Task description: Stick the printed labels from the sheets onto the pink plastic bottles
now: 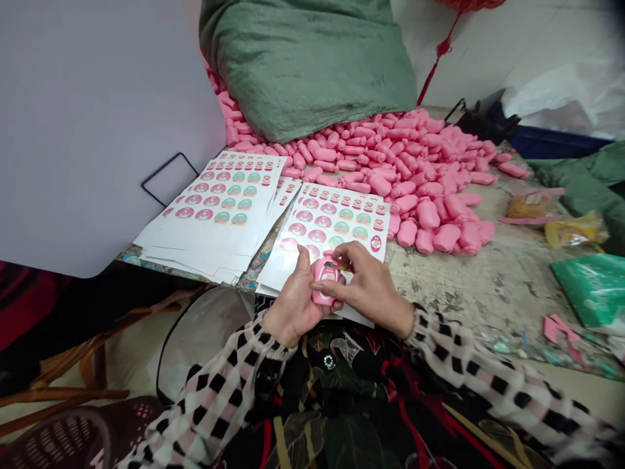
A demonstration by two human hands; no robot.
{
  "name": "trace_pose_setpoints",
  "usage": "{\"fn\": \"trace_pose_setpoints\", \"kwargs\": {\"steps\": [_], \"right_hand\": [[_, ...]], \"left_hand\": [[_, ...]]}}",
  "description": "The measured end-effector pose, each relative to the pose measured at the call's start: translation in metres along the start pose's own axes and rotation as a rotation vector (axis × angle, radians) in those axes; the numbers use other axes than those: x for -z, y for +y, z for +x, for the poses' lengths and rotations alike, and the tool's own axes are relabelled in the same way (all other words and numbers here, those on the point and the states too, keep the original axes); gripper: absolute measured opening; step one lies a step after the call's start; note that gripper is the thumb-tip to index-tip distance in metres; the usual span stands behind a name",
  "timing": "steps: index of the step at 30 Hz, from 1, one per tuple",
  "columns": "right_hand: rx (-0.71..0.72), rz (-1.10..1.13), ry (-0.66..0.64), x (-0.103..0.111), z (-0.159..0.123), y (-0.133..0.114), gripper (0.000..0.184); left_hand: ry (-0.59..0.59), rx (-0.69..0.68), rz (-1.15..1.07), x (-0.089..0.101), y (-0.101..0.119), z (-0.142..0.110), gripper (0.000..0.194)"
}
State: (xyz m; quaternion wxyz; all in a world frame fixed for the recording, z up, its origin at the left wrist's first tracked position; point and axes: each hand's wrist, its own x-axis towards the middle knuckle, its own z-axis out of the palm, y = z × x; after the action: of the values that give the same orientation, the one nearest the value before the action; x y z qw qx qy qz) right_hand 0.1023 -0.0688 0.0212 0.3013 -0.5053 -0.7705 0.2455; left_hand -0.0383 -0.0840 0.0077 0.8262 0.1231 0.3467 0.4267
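Note:
A small pink bottle (319,298) with a label on its front sits in my left hand (296,298), whose fingers wrap behind it while the thumb stands up beside it. My right hand (368,283) is closed about the bottle's right side, its thumb pressed across the label. Something small and dark shows by the right fingers near the bottle's top; I cannot make out what it is. Just beyond both hands lies a sheet of stickers (332,212), with pink and green rounded labels and small red ones, partly covered by my hands.
Another stack of sticker sheets (209,241) lies to the left, beside a grey panel (107,130). Many pink bottles (430,189) spread from a green sack (312,65) at the back. On the right are a green packet (590,286), plastic bags and pink-handled scissors (561,332).

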Motion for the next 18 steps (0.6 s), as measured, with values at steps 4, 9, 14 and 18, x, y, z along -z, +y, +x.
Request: {"fn": "trace_pose_setpoints", "kwargs": {"steps": [4, 9, 14, 18], "right_hand": [[-0.098, 0.085, 0.057, -0.015, -0.003, 0.002, 0.042], [-0.103, 0.100, 0.043, -0.013, -0.004, 0.016, 0.039], [-0.093, -0.089, 0.041, 0.017, -0.013, 0.058, 0.028], [-0.233, -0.435, 0.128, 0.055, -0.018, 0.098, 0.018]], "left_hand": [[-0.012, 0.008, 0.159, -0.001, -0.009, -0.006, 0.067], [-0.024, -0.016, 0.304, 0.008, -0.006, -0.033, 0.037], [0.365, -0.092, 0.512, 0.068, 0.003, -0.071, 0.041], [0.652, -0.140, 0.887, 0.152, 0.009, -0.101, 0.058]]}}
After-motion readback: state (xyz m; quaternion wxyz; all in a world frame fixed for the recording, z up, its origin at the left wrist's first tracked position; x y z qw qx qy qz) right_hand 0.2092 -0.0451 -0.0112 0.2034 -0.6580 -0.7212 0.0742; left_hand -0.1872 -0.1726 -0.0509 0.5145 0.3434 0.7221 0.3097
